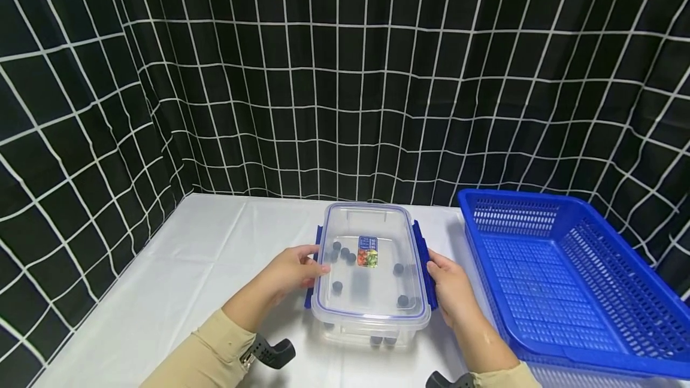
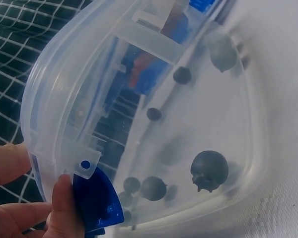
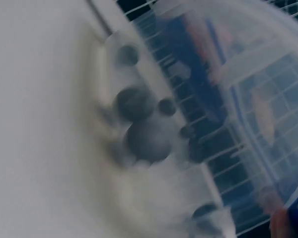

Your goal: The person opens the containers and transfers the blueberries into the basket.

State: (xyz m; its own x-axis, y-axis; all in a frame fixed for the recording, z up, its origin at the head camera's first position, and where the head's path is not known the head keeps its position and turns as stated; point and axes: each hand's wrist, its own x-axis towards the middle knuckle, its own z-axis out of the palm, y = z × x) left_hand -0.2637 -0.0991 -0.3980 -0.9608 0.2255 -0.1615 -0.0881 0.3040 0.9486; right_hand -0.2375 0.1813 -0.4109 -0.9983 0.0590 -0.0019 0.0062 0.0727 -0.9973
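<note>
From my remote post, my left hand (image 1: 293, 269) and right hand (image 1: 451, 286) grip 2 sides, left and right, of a lidded clear container (image 1: 372, 317) holding dark berries (image 2: 209, 168), left of a blue basket (image 1: 544, 283).

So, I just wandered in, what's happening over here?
Someone is holding a clear plastic box by its sides on a white-covered table, left hand on one side and right hand on the other. The lid is on, and inside are loose dark berries that look like blueberries. I can't tell whether the blue side clips are fastened. A blue basket stands nearby, to the person's right.
</note>
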